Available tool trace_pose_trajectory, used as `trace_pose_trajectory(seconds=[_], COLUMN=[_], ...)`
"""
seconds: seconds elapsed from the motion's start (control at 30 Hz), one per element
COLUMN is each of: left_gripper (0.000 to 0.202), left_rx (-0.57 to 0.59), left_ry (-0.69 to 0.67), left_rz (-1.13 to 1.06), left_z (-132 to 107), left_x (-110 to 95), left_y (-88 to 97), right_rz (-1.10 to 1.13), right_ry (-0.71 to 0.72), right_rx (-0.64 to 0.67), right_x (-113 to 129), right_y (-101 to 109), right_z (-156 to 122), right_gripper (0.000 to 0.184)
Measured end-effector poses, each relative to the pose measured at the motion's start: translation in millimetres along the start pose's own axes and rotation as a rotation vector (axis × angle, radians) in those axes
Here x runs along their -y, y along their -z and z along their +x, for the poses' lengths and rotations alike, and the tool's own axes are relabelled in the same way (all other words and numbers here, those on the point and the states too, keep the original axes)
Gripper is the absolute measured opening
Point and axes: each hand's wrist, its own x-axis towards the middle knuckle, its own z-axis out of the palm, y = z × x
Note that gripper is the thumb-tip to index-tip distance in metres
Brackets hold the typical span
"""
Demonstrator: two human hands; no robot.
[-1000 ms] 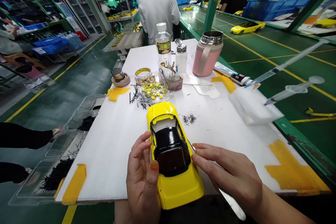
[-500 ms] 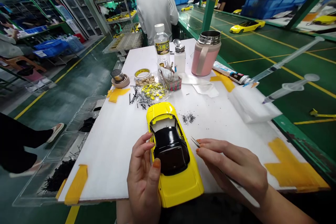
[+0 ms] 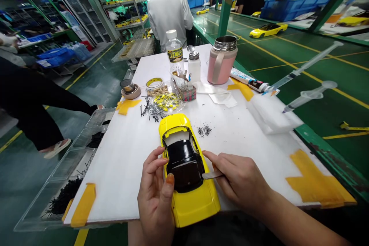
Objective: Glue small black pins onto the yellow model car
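A yellow model car body (image 3: 196,209) with a glossy black roof (image 3: 184,153) lies tilted at the front of the white work board (image 3: 121,161). My left hand (image 3: 157,192) grips its left side, thumb on the bodywork and fingers along the edge. Metal tweezers (image 3: 213,175) are held in my right hand (image 3: 243,178), with one end lying at the right edge of the roof. My right index finger reaches to the car's right side. Tiny black pieces (image 3: 204,130) are scattered just beyond the car; a bag of small yellow parts (image 3: 167,102) rests behind it.
Behind stand a clear bottle (image 3: 175,54), a white dispenser bottle (image 3: 194,67) and a pink mug (image 3: 221,61). Two syringes (image 3: 311,96) stick into a white foam block (image 3: 273,113) at right. A clear tray (image 3: 46,184) of black parts sits left. A person walks past at left.
My right hand has moved left to the car and turned the tweezers, bringing one end to the roof's edge. My left hand still holds the car. The passer-by has stepped further into view.
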Motion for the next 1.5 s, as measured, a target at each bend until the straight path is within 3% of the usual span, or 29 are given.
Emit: trace_pose_trajectory(seconds=[1.5], left_gripper=[0.009], left_rx=[0.022], left_ry=[-0.018], left_rz=[0.035], left_z=[-2.0], left_x=[1.8], left_y=[3.1], right_rz=[0.084], right_ry=[-0.011], right_rx=[0.012], right_x=[-1.8], right_y=[-0.1], right_z=[-1.2], right_gripper=[0.042])
